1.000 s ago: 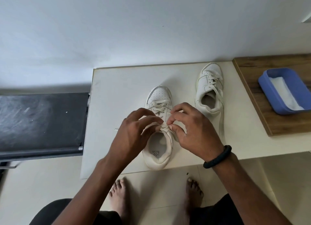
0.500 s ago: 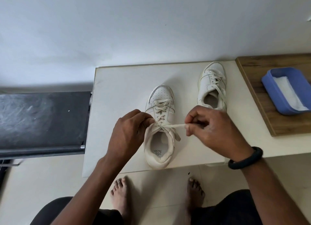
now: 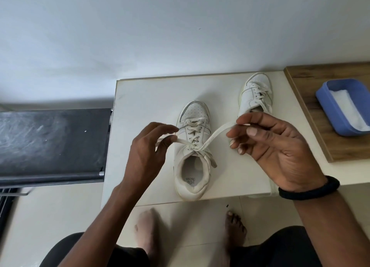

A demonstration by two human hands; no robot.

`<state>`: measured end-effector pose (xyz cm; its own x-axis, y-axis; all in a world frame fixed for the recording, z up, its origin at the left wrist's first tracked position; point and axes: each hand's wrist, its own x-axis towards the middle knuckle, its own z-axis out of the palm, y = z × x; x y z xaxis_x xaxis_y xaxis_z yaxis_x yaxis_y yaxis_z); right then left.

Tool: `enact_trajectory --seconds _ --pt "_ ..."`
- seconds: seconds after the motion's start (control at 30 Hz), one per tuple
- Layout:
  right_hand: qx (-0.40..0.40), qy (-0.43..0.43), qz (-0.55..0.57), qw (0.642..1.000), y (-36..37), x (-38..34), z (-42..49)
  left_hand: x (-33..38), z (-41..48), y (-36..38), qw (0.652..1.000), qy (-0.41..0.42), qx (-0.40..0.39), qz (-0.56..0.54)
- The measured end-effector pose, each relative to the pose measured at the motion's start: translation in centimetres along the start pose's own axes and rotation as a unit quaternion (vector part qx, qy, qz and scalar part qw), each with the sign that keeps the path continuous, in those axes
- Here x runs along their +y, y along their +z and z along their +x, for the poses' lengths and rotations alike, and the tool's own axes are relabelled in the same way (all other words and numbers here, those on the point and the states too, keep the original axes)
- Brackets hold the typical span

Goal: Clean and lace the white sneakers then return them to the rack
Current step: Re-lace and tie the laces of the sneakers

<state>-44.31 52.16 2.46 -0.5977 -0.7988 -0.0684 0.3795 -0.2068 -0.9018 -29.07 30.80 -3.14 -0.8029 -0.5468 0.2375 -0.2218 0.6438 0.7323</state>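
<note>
A white sneaker [image 3: 193, 152] stands on the white table [image 3: 148, 98], toe pointing away, heel at the front edge. Its lace [image 3: 215, 134] is crossed into a knot above the tongue. My left hand [image 3: 148, 148] pinches the left lace end just left of the shoe. My right hand [image 3: 268, 144] pinches the right lace end and holds it taut, raised to the right of the shoe. A second white sneaker [image 3: 255, 93] stands laced at the back right, partly hidden by my right hand.
A wooden board [image 3: 312, 114] lies at the right with a blue tray [image 3: 330, 114] holding a white cloth [image 3: 348, 110]. A dark bench surface [image 3: 50, 142] adjoins the table on the left. My bare feet stand on the tiled floor below the table's front edge.
Both hands have moved apart from the middle of the shoe, each pulling a lace end outward. The right hand has risen and travelled right, and the lace is drawn tight at the knot.
</note>
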Motion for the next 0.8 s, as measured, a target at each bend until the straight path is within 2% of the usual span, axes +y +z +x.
enact_trajectory --seconds 0.1,0.2,0.27,0.33,0.43,0.5,0.6,0.67,0.73,0.8 --pt "-0.084 0.030 0.031 0.995 1.6 0.4 0.0 0.8 0.0 -0.7 0.998 0.030 -0.036 -0.033" --pt "-0.185 0.071 0.012 0.980 2.7 0.7 -0.2 1.3 -0.2 -1.2 0.982 0.097 -0.155 -0.038" --pt "-0.215 0.088 -0.012 0.973 3.1 0.8 -0.3 1.6 -0.5 -1.2 0.971 0.120 -0.205 -0.017" --pt "-0.225 0.099 -0.018 0.969 3.0 1.0 -0.3 1.8 -0.8 -1.1 0.972 0.119 -0.201 -0.005" --pt "-0.196 0.102 -0.006 0.975 2.4 0.9 -0.2 1.6 -0.8 -1.3 0.977 0.122 -0.174 -0.001" --pt "-0.152 0.098 -0.003 0.984 1.9 1.0 0.0 1.5 -0.7 -1.6 0.970 0.112 -0.216 -0.025" --pt "-0.039 0.093 -0.067 0.993 1.5 1.5 0.4 1.7 -1.1 -2.0 0.948 0.131 -0.290 -0.014" --pt "0.009 0.106 -0.104 0.989 1.4 1.9 0.4 1.9 -1.2 -2.1 0.945 0.126 -0.299 -0.026" --pt "0.031 0.115 -0.138 0.983 1.3 1.9 0.3 1.9 -1.1 -1.8 0.965 0.110 -0.236 -0.035" --pt "0.038 0.112 -0.155 0.981 1.3 1.7 0.3 1.6 -0.8 -1.1 0.987 0.100 -0.122 0.007"
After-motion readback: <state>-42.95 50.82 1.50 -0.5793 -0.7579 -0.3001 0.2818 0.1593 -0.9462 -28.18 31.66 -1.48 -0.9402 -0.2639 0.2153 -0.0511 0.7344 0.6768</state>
